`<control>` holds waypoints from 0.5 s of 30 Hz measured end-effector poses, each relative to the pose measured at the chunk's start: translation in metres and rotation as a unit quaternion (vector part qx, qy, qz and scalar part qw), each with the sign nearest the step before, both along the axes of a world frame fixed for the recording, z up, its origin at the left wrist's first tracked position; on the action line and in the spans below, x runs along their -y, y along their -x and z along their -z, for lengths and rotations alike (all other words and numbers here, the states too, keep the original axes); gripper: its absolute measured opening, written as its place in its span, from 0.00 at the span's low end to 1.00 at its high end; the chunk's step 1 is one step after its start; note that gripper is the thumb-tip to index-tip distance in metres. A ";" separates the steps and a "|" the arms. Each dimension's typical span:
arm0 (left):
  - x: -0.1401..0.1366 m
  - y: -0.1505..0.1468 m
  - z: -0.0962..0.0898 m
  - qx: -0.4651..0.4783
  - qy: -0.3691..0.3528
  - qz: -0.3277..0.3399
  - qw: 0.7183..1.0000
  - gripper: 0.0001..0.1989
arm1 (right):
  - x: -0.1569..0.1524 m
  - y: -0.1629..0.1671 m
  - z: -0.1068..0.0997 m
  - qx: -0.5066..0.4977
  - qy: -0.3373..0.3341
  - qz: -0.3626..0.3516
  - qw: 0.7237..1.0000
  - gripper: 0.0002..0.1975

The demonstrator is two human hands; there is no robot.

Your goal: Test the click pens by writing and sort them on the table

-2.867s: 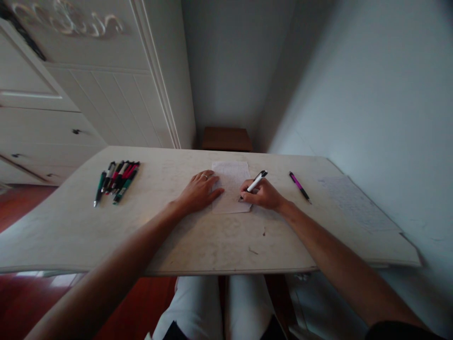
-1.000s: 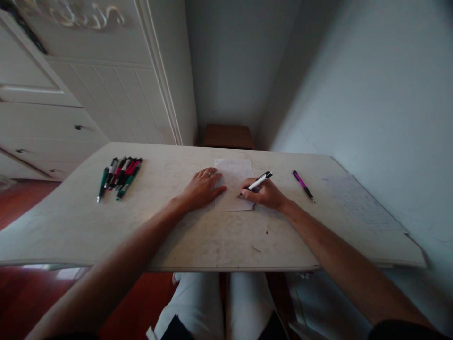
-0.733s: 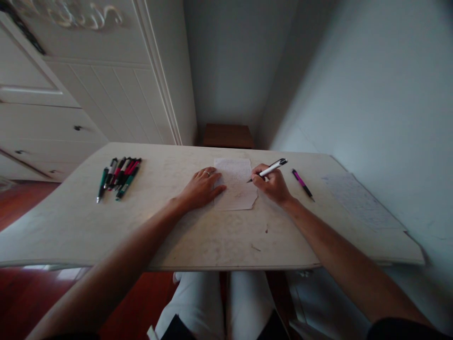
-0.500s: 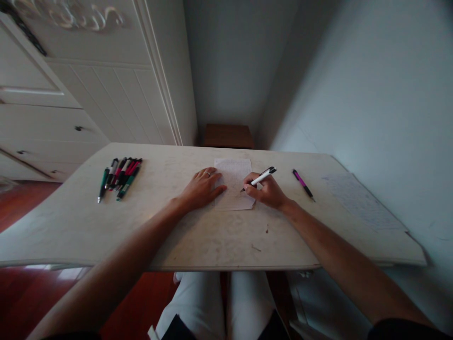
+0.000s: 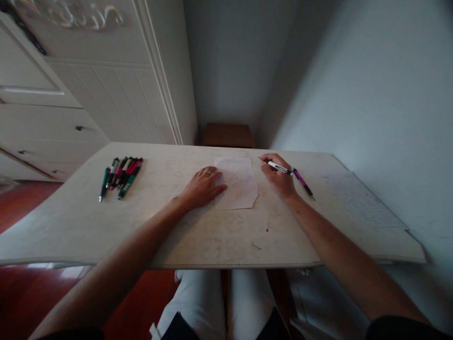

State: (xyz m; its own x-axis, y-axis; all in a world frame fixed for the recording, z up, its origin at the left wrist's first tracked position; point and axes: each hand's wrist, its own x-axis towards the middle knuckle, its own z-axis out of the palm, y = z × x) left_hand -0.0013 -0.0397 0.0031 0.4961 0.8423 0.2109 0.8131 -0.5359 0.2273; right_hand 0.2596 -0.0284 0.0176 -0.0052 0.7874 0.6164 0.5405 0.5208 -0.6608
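A small sheet of paper (image 5: 238, 184) with faint writing and a ragged right edge lies on the pale table (image 5: 212, 241). My left hand (image 5: 202, 189) rests flat on its left side, fingers spread, a ring on one finger. Off the paper's upper right, my right hand (image 5: 278, 177) grips a white and black pen (image 5: 278, 166), its tip pointing left. Just right of that hand lies a purple and black pen (image 5: 303, 183) on the table.
A bunch of several pens (image 5: 122, 177) lies at the table's left. A larger written sheet (image 5: 364, 200) is at the right, beside the wall. White drawers (image 5: 53, 127) stand to the left, and a brown wooden piece (image 5: 229, 136) is behind the table.
My right hand has moved off the paper, up and to the right, with the white pen turned flatter in its fingers. My left hand has stayed in place.
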 end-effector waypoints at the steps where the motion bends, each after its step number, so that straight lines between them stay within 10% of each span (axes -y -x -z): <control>1: 0.000 0.000 0.000 0.000 0.001 -0.005 1.000 0.26 | -0.004 -0.005 0.001 -0.010 -0.012 0.018 1.000 0.10; 7: 0.003 0.000 -0.002 -0.007 0.005 -0.046 0.999 0.25 | -0.024 -0.024 0.010 -0.019 -0.004 0.017 1.000 0.33; 15: 0.003 0.000 -0.002 -0.007 0.007 -0.046 0.999 0.23 | 0.000 -0.002 -0.003 0.011 -0.040 -0.102 0.994 0.16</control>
